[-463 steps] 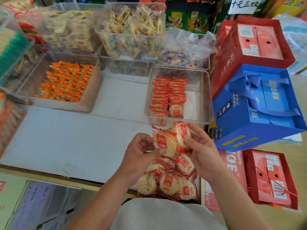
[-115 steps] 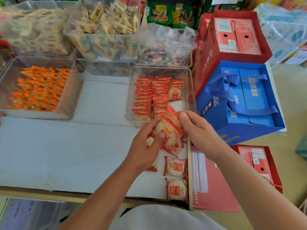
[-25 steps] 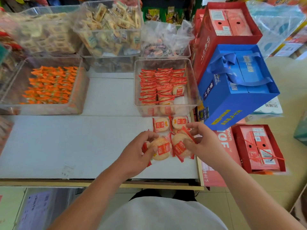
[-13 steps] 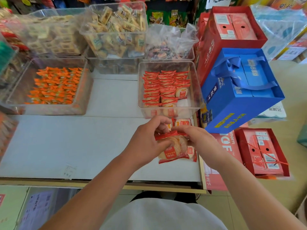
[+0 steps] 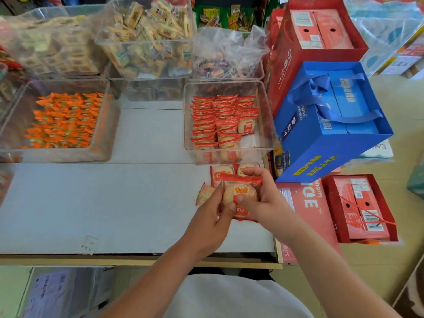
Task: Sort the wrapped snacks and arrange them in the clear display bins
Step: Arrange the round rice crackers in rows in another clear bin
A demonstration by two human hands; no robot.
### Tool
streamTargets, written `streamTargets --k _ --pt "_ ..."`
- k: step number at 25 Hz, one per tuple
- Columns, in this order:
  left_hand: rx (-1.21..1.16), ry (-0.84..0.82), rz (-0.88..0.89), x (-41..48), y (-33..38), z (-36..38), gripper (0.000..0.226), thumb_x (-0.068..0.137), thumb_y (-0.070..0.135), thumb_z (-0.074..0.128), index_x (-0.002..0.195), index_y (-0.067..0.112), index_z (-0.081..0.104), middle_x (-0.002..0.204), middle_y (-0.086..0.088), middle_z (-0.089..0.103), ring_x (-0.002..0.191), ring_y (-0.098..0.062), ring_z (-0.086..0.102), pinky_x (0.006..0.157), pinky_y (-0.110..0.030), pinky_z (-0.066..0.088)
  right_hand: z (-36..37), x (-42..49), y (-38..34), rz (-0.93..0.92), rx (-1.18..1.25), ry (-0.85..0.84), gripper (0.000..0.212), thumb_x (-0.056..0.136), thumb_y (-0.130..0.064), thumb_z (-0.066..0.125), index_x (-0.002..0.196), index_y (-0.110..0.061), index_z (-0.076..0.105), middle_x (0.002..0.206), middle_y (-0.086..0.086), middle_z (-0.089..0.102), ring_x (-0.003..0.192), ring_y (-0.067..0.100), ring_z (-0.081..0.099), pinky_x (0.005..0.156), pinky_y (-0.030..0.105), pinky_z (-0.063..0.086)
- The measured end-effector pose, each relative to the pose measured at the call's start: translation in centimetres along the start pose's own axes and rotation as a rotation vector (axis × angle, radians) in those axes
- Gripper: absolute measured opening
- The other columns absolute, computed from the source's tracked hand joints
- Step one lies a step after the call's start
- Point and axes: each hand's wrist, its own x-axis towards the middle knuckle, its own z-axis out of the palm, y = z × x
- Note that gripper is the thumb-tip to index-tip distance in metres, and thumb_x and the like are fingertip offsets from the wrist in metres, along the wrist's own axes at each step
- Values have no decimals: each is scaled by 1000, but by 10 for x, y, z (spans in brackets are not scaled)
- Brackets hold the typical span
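Both hands hold a small stack of red-wrapped round rice crackers [image 5: 239, 193] just above the white counter [image 5: 114, 203]. My left hand [image 5: 212, 216] pinches its left side and my right hand [image 5: 261, 198] grips its right side, thumb on the top pack. Two more packs [image 5: 221, 172] lie flat on the counter behind the stack, and another pack [image 5: 204, 193] peeks out left of my left hand. Straight ahead stands the clear bin [image 5: 266, 125], with rows of the same red packs [image 5: 213, 120] filling its left and middle.
A clear bin of orange-wrapped snacks [image 5: 62, 120] sits at the left. Bins of yellow-wrapped biscuits [image 5: 149, 35] stand stacked behind. Blue [image 5: 328, 125] and red gift boxes [image 5: 309, 42] crowd the right edge. The counter's front edge [image 5: 137, 260] is close to me.
Over the last second my hands gathered two packs lying side by side into one stack and lifted it slightly. Earlier loose packs on the counter are fewer and the bin's rows are longer.
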Motion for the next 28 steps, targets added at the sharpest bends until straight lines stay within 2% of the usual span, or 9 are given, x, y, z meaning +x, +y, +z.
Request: streamTargets --k 3,8,13,15,17,19,21,25,28 --pt "-130 48 -14 6 -5 -2 47 104 44 54 149 39 44 142 14 58 130 -7 57 105 -31 53 5 1 3 -40 -9 22 49 97 -5 67 132 -32 45 118 7 70 100 19 72 78 38 63" --pt "-323 61 -112 18 -11 -14 38 101 25 64 137 36 56 128 11 68 119 -8 66 97 -30 58 -8 9 14 -21 -12 121 20 97 -16 70 112 -30 67 114 3 72 99 26 75 82 54 63" --pt "-277 -55 -106 42 -19 -7 38 99 40 64 135 47 56 137 14 58 123 -4 62 98 -26 56 -25 17 14 20 -129 117 54 90 -13 79 135 -35 59 121 -6 68 96 16 72 76 37 64" --pt "-150 -88 -114 53 -34 -9 33 101 39 61 134 42 60 134 18 59 122 -2 61 96 -22 55 -34 22 15 64 -255 206 51 87 -18 82 131 -34 61 115 -9 70 92 10 71 71 29 63" --pt "237 14 -95 71 -68 -17 30 103 27 60 132 31 63 140 8 59 129 -12 56 105 -29 50 -39 24 17 93 -285 307 46 86 -20 83 126 -33 63 110 -11 71 87 2 69 66 19 58" --pt "667 -23 -47 87 -102 -24 44 95 23 65 138 26 60 151 1 51 142 -22 43 116 -35 39 -42 25 20 120 -239 370 46 87 -17 82 125 -33 62 109 -12 69 83 -4 66 64 13 54" --pt "892 -160 24 99 -122 -25 62 85 28 77 143 26 56 154 -2 47 147 -28 37 120 -41 34 -44 25 22 125 -232 398 46 87 -15 82 125 -31 61 108 -14 69 84 -7 66 65 10 53" --pt "1067 -233 99 112 -138 -25 71 66 33 90 131 25 60 132 -1 57 124 -29 51 99 -42 52 -45 29 25 142 -225 423 42 87 -17 82 122 -31 64 108 -15 71 87 -7 65 69 10 53" --pt "1086 -182 164 108 -135 -28 51 78 38 78 123 22 60 122 0 60 111 -26 57 86 -37 55 -46 32 21 131 -210 411 42 89 -16 80 123 -33 63 108 -16 69 87 -9 65 66 12 55"
